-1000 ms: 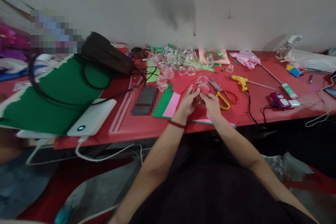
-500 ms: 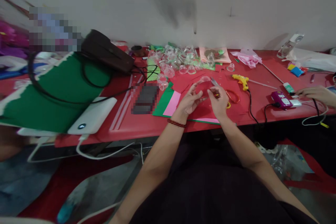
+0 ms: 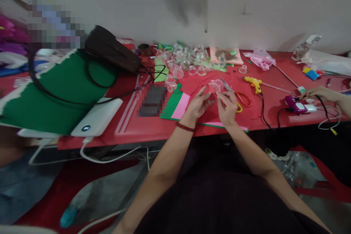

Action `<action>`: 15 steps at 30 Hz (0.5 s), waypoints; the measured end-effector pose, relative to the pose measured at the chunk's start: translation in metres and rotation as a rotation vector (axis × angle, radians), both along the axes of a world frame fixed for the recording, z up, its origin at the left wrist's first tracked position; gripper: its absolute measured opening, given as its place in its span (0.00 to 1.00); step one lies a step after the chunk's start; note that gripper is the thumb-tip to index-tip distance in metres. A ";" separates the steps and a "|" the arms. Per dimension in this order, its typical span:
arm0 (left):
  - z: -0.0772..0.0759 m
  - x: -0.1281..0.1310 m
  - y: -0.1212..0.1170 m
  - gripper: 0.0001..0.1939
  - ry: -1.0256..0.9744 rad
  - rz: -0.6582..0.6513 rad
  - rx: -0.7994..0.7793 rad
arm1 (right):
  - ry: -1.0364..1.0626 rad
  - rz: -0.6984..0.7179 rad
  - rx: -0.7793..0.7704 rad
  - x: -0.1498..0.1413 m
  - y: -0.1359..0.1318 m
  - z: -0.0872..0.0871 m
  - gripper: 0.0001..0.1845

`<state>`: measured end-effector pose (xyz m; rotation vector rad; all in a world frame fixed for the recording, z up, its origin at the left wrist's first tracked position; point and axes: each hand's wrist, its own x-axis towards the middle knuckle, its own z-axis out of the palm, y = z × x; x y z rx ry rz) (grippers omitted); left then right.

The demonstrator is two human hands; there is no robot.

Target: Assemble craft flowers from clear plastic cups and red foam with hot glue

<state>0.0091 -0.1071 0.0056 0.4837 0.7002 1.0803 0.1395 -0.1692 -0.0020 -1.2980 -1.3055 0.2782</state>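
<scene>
Along a pale wall, the red-covered table (image 3: 149, 131) bears a clear plastic cup (image 3: 218, 85) at the fingertips of the bare left hand (image 3: 199, 106) and bare right hand (image 3: 227, 111), whose grip cannot be told, near red-and-yellow-handled scissors (image 3: 227, 85) and a yellow glue gun (image 3: 256, 85).

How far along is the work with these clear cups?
Some red paper looks already cut. The left hand and right hand are at one clear cup; their grip is unclear. Apparently left: the heaped cups behind; the glue gun lies unheld.
</scene>
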 end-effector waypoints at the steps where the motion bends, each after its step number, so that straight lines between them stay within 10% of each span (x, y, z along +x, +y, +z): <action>1: -0.001 0.000 0.001 0.32 0.005 0.003 0.007 | -0.038 -0.002 0.003 0.001 0.000 -0.001 0.18; 9: 0.006 -0.003 -0.004 0.43 -0.001 -0.044 0.066 | -0.269 0.039 -0.054 0.013 0.002 -0.007 0.21; 15: 0.008 -0.003 -0.003 0.31 0.008 -0.010 0.040 | -0.314 0.066 -0.008 0.011 -0.003 -0.007 0.19</action>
